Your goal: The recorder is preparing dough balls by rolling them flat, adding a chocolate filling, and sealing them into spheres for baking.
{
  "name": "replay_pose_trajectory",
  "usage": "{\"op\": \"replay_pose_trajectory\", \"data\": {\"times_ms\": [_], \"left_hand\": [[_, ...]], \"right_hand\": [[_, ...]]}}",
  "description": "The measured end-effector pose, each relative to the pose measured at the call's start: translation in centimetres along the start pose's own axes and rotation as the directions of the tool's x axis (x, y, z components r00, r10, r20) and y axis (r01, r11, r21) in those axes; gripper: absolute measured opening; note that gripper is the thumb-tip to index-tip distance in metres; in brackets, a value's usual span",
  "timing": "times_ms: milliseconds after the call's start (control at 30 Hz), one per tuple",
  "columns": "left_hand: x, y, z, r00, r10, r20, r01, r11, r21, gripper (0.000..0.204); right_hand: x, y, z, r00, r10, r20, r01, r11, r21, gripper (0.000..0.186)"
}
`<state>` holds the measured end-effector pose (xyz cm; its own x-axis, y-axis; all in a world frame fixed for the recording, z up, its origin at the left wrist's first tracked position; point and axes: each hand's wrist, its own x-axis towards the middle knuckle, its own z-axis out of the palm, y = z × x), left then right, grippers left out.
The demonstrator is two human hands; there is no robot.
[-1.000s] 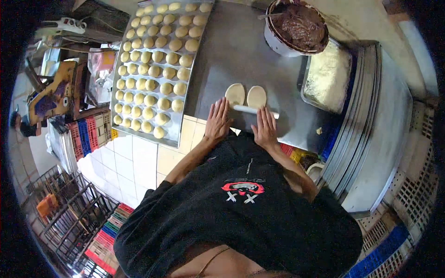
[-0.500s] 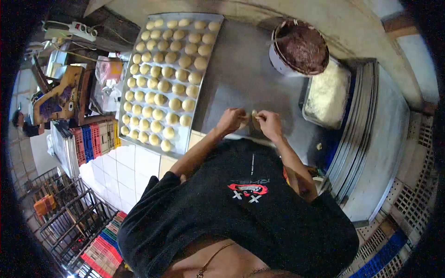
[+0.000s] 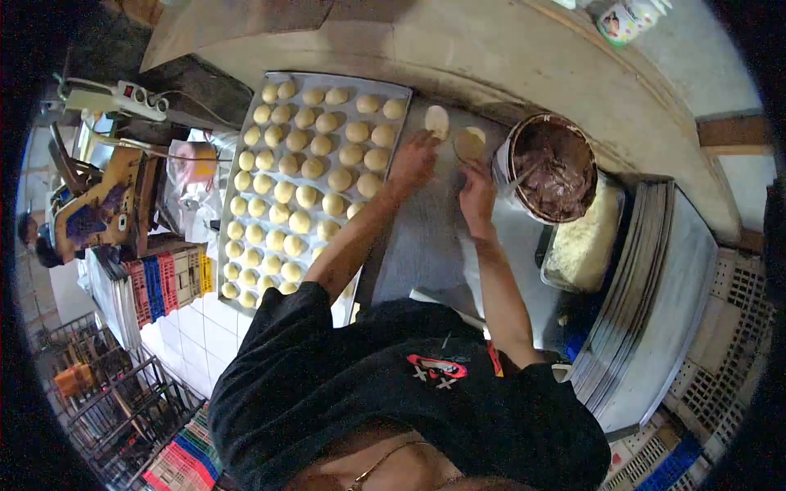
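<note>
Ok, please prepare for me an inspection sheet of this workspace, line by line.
Surface: grey metal tabletop.
Work items: two flattened dough pieces at the far side; tray of dough balls, left; bucket of brown paste, right; white rod near the body.
Clutter: small pale scrap, right side.
Hands: left hand at the left piece, right hand at the right; exact grip unclear.
Cables: power strip with cord, upper left.
Surroundings: stacked metal trays, right; plastic crates, left.

Head-worn fisheye, looking down, toward hands (image 3: 477, 199)
</note>
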<state>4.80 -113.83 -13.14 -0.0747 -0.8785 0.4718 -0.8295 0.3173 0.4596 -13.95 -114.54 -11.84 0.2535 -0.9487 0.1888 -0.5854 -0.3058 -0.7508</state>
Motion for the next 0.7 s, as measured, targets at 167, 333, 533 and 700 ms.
{"op": "replay_pose_trajectory", "data": {"times_ms": [167,333,533,700], "left_hand": [[1.6,-7.6,0.8,0.967,-0.251,0.039,0.187,0.809,0.557,0.035],[1.6,-11.7,2.7,0.749,-0.628,-0.211,0.659,0.675,0.331,0.035],[3.4,-6.0,-2.3,0.872,-0.484,-0.076,0.488,0.871,0.052,0.034],[-1.0,11.3,-3.6,0.941,0.203,0.271,-0.183,0.978,-0.098,0.032]], "right_hand": [[-7.0,1.0,-1.5,0.932,0.233,0.278,-0.236,0.972,-0.023,0.013],[-18.8,1.7,-6.5,0.669,0.09,0.738,0.033,0.988,-0.15,0.017],[-27.2,3.6,-10.4,0.727,0.271,0.631,-0.105,0.952,-0.288,0.018],[-32.2,10.0,-8.8,0.898,0.221,0.38,-0.045,0.906,-0.42,0.029]]}}
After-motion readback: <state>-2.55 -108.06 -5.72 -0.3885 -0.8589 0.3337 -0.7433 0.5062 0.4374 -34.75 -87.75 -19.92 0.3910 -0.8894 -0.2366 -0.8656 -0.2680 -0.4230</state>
